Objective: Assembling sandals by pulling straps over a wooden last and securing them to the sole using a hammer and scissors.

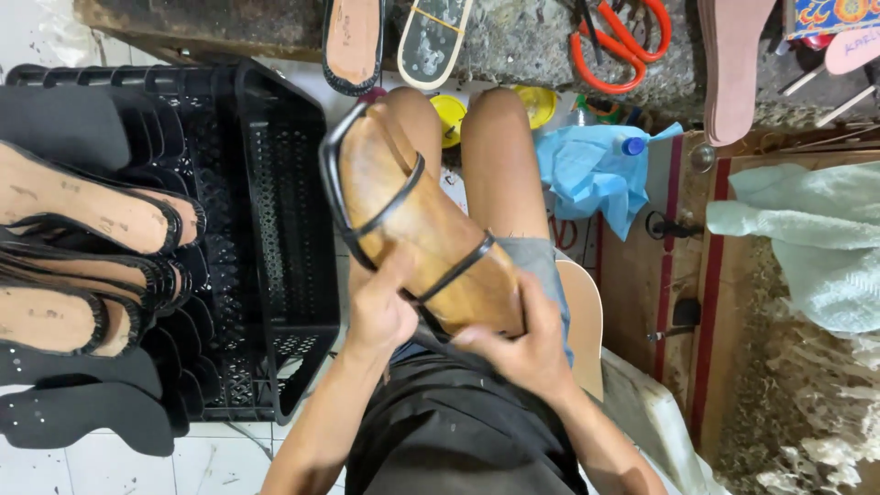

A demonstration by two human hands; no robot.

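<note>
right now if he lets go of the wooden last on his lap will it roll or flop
The last looks solid and stiff, so probably no flop. Its rounded body rests on the knees, so it may tip sideways. The thin black straps likely bend easily.

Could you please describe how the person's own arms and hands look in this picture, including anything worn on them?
Both forearms are bare, with no sleeves in view. The left hand and the right hand wear no gloves, and no rings, watch or bracelets are visible. The fingernails look short.
</note>
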